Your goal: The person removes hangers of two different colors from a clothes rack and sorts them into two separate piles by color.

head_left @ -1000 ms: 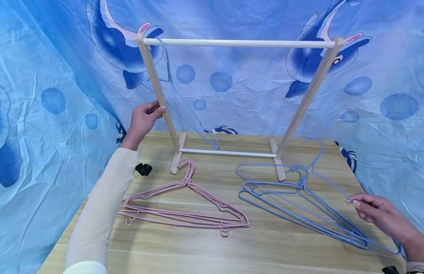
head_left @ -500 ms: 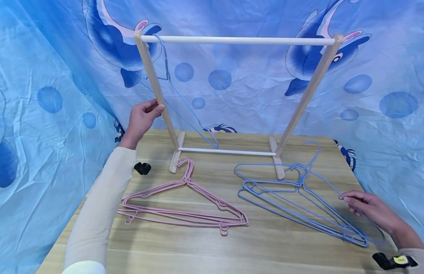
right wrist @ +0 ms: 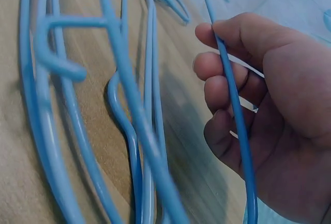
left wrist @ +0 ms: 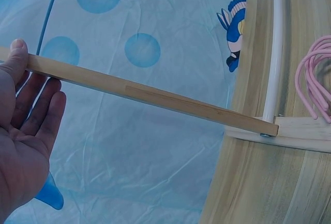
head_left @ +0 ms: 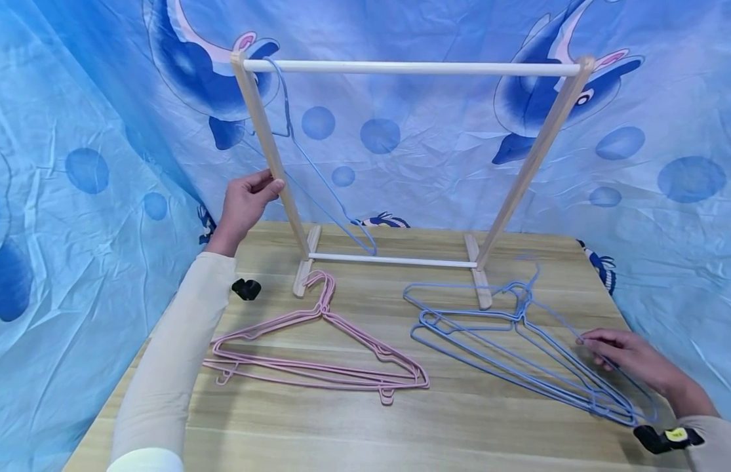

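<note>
A wooden clothes rack with a white top bar [head_left: 412, 67] stands at the back of the table. My left hand [head_left: 242, 210] holds its left post [head_left: 265, 131] between thumb and fingers, partway up. From the bar's left end hangs one blue hanger [head_left: 318, 172]. My right hand [head_left: 636, 360] pinches another blue hanger [right wrist: 244, 146] by its sloping arm, thumb against fingertips in the right wrist view. That hanger is tilted, its hook raised, and overlaps several blue hangers [head_left: 521, 314] lying on the table at right.
Several pink hangers [head_left: 325, 309] lie stacked on the wooden table [head_left: 365, 432] at front left. A small black object [head_left: 246, 289] is near the left sleeve. The rack's right foot [head_left: 482, 288] lies close to the blue hangers. Blue patterned fabric [head_left: 353, 151] surrounds the table.
My right hand has shifted a little to the left with the pinched hanger, whose hook now sits lower and further left. My left hand stays on the post.
</note>
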A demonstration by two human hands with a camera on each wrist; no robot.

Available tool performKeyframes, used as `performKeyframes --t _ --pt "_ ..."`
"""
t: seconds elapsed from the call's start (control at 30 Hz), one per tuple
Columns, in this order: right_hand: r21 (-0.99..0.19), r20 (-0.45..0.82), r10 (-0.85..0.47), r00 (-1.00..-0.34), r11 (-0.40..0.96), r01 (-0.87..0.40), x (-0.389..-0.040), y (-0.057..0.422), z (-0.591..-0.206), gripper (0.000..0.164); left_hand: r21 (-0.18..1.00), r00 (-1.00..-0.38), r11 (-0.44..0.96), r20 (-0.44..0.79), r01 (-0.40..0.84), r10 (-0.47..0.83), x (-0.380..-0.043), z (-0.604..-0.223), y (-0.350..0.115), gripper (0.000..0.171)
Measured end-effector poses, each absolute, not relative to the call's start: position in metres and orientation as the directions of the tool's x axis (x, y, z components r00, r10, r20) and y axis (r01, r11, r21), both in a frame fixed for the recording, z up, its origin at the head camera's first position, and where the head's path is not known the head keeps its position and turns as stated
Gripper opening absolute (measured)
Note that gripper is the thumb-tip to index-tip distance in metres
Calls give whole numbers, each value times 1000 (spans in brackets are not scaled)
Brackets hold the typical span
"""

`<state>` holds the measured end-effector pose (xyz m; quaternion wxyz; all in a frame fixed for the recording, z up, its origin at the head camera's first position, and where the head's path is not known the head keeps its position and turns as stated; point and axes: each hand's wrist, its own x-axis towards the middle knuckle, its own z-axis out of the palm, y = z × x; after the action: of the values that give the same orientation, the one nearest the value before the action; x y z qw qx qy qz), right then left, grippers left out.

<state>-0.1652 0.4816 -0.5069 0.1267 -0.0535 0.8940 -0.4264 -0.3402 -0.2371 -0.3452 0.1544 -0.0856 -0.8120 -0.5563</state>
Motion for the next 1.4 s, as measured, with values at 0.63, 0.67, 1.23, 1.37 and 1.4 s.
performKeyframes --t 0.63,0.67,1.23,1.37,1.4 --pt "-681 -371 -180 -911 720 135 -173 481 -502 55 875 -930 353 366 332 -30 -340 -346 -236 47" --pt "-678 -390 -171 -905 718 157 -174 481 -502 58 874 -930 354 365 332 -30 -339 -346 -236 47" --pt "-616 -216 -176 -960 788 -6 -170 476 -476 52 870 -923 342 385 356 -18 -341 -347 -237 45" --pt "-589 -61 -182 -981 800 -111 -172 458 -455 46 868 -924 346 383 355 -13 -341 -347 -238 46" --pt "-579 -20 -183 -983 803 -138 -173 453 -449 44 868 -924 348 383 355 -13 -341 -347 -238 46"
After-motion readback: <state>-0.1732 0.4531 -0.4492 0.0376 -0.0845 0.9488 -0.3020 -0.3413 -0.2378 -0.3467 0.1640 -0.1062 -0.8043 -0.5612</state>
